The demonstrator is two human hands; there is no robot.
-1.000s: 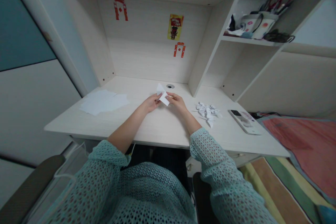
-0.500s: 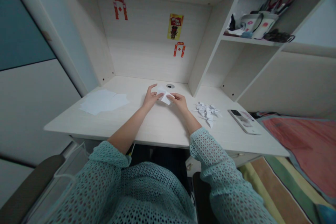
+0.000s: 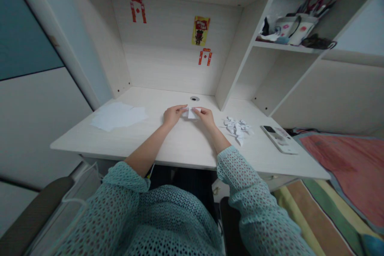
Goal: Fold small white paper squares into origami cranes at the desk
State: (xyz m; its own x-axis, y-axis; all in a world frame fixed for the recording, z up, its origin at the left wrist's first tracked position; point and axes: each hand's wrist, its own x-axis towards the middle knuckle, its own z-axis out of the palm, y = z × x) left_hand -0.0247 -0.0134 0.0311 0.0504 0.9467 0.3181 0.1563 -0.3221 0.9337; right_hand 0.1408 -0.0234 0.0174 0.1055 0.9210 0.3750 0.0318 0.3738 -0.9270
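Note:
A small folded piece of white paper [image 3: 192,114] is held between my two hands, just above the middle of the desk. My left hand [image 3: 174,115] pinches its left side, fingers closed. On the opposite side, my right hand [image 3: 204,115] grips the paper between thumb and fingers. Creases divide the paper into small panels, though the fingers cover part of it. To the right lies a heap of small folded paper pieces [image 3: 237,128]. Flat white paper sheets [image 3: 120,115] are spread out on the left.
The white desk [image 3: 180,148] has a round cable hole [image 3: 195,99] behind my hands. A phone [image 3: 279,139] lies at the right edge. Pen cups [image 3: 301,28] with scissors [image 3: 319,2] stand on a shelf. A bed with a red cover [image 3: 345,160] is beyond.
The left fingers, raised and spread before, have come down and closed on the paper's left side. The paper has turned from a tilt to nearly square. The right hand has barely moved.

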